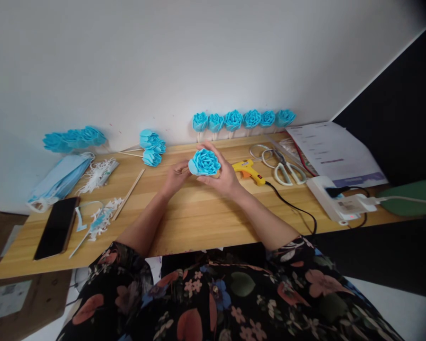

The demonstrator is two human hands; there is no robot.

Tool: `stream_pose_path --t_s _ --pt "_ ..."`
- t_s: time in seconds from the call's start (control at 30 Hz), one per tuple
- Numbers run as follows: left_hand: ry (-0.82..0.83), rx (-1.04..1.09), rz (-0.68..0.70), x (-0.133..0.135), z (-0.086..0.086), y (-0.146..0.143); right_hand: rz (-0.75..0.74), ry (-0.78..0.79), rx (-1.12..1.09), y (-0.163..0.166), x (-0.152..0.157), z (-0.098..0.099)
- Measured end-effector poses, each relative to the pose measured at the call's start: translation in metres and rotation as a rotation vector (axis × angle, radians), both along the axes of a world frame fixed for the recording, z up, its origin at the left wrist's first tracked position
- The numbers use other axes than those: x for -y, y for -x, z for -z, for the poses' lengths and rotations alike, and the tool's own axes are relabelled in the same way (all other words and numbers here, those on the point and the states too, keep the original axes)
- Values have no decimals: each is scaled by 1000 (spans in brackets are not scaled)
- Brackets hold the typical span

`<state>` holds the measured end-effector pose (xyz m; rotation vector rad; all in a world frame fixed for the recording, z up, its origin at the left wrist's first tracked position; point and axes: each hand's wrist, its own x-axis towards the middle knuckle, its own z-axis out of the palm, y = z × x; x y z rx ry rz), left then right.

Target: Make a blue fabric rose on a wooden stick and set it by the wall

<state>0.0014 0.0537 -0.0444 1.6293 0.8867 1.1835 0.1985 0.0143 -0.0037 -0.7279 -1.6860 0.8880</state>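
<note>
A blue artificial rose [205, 162] with layered, ruffled petals faces me above the middle of the table. My right hand [224, 176] curves around its right side, thumb below and fingers behind the bloom. At its left edge, my left hand [177, 178] has its fingers closed against the flower; their tips are partly hidden behind the petals. No stem of this rose shows. Just right of my right hand lies a yellow glue gun [249, 171] with an orange trigger.
Several blue roses [233, 121] on sticks line the wall; more flowers [151, 148] lie left. Face masks [62, 177], cut white straps [98, 175], a wooden stick [128, 194] and a phone [57, 228] occupy the left side. Scissors [287, 171], a power strip [328, 201] and papers [337, 151] are right.
</note>
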Motion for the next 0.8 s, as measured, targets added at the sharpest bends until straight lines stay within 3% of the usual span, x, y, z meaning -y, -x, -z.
stream_pose_path --t_s 0.17,0.33,0.53,0.67,0.8 --pt "-16 -14 -34 -6 7 2 37 -22 39 0 -1 3" --pt "-85 16 -194 -14 14 9 81 -93 216 -2 -5 -4" --pt "-121 -1 -268 -13 9 11 298 -184 616 -66 12 -33" --pt "-135 -10 -267 -12 10 10 491 17 849 -120 27 -15" --pt "-164 -17 -284 -14 16 10 515 154 1154 -129 41 13"
